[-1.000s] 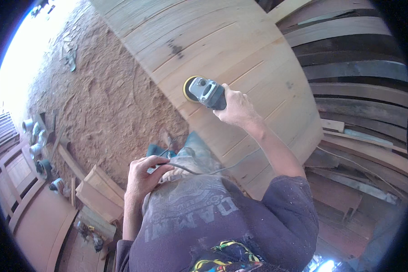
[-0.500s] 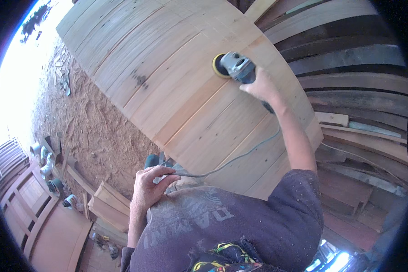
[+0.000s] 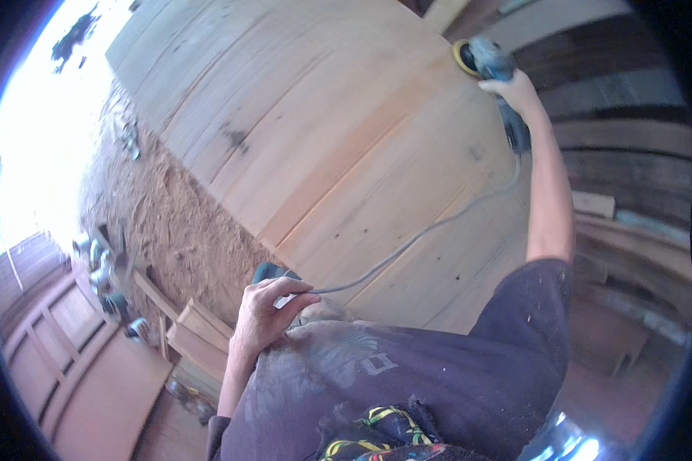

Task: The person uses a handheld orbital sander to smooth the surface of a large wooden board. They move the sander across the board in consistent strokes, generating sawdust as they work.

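My right hand (image 3: 517,94) grips an angle grinder (image 3: 494,58) fitted with a yellow-rimmed round pad (image 3: 464,58). The tool is at the far right edge of a large wooden panel (image 3: 315,161) made of joined planks; blur hides whether the pad touches the wood. Close to my body, my left hand (image 3: 273,306) pinches the grey power cord (image 3: 407,247) between thumb and fingers. From there the cord runs in a loose curve over the panel to the back of the grinder.
Stacked boards (image 3: 623,142) fill the right side. On the left lies ground covered in sawdust (image 3: 181,207). Several power tools (image 3: 109,286), a framed wooden door (image 3: 104,384) and plank offcuts (image 3: 200,338) are at the lower left.
My right hand has carried the grinder away to the far right, from the panel's middle to its edge. The cord stretches out farther; my left hand keeps its pinch.
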Demonstrator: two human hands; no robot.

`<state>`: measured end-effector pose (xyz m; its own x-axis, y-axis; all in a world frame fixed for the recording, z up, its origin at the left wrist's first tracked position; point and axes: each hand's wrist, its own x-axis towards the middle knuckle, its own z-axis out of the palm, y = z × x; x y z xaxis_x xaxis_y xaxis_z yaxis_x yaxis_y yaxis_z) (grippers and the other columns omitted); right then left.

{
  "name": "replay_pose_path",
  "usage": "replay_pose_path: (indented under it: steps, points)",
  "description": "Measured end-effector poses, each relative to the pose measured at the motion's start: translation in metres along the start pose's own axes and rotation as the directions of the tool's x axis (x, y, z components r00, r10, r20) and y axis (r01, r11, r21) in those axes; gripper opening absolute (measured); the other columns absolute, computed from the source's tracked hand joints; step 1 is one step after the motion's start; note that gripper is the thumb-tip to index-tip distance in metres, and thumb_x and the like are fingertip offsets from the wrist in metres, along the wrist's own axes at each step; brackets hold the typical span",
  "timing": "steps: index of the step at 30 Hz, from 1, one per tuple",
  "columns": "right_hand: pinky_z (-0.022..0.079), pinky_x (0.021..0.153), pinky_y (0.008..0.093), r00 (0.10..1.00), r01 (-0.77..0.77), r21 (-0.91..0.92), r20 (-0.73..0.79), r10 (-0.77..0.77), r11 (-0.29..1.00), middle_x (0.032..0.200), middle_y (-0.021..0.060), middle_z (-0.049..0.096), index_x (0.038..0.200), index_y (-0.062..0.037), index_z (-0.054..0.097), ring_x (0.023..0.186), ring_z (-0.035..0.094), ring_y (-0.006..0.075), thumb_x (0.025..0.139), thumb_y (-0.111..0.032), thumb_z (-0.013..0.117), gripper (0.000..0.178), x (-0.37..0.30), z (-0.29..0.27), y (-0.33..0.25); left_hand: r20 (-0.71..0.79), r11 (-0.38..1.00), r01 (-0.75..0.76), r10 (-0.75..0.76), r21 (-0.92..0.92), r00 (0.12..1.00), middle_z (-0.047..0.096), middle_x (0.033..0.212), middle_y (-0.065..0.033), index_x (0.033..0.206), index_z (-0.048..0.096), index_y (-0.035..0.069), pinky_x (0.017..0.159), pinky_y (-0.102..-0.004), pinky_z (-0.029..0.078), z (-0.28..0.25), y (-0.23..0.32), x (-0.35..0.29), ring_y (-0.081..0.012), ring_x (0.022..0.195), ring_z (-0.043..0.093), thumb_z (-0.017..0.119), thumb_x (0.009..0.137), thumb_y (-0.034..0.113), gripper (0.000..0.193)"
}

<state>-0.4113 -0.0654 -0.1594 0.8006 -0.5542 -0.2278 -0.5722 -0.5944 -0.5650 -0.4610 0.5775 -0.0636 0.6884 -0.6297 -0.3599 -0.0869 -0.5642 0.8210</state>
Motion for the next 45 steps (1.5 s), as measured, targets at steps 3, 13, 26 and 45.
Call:
replay_pose_path:
  steps: [3,13,26,45]
  points:
    - [0.059,0.09,0.0404,0.986,-0.169,0.184,0.033,0.165,0.968,0.107,0.0094,0.081,0.116,-0.0032,0.08,0.096,0.076,0.0242,0.081,-0.031,0.094,0.047,-0.064,0.01,-0.032,-0.064,1.0,0.01,-0.008,0.02,0.998,0.084,0.094,-0.0112,0.102,0.084,0.005,0.077,-0.0379,0.063,-0.008,-0.018,-0.022,-0.0264,0.087,0.083,0.094,0.09,0.021,0.022]
    - [0.065,0.097,0.0551,0.9,0.27,-0.02,0.36,-0.244,0.963,0.114,0.0288,0.081,0.136,0.0004,0.064,0.11,0.08,0.0482,0.077,-0.037,0.096,0.077,-0.287,0.193,-0.162,-0.103,0.995,-0.031,0.022,-0.093,0.994,0.085,0.096,-0.0096,0.103,0.084,0.007,0.079,-0.0371,0.064,-0.027,-0.076,-0.089,-0.0243,0.087,0.083,0.095,0.089,0.026,0.026]
    - [0.063,0.096,0.055,0.941,0.194,-0.21,0.315,-0.122,0.958,0.109,0.0286,0.08,0.134,-0.0019,0.065,0.109,0.077,0.0492,0.079,-0.025,0.091,0.065,-0.276,0.171,-0.194,-0.114,0.995,0.022,-0.033,-0.099,0.993,0.084,0.093,-0.0101,0.101,0.085,0.005,0.078,-0.0359,0.062,-0.033,-0.091,-0.1,-0.0229,0.088,0.082,0.095,0.087,0.021,0.023]
    - [0.063,0.089,0.0459,1.0,0.002,-0.121,0.019,0.0,0.993,0.103,0.0242,0.082,0.111,0.0002,0.079,0.098,0.082,0.0386,0.071,-0.03,0.093,0.052,-0.051,0.016,-0.023,0.02,0.999,0.026,-0.025,-0.02,0.999,0.084,0.092,-0.0091,0.098,0.084,0.005,0.076,-0.0365,0.064,0.017,0.006,0.005,-0.0233,0.085,0.083,0.096,0.088,0.017,0.02]
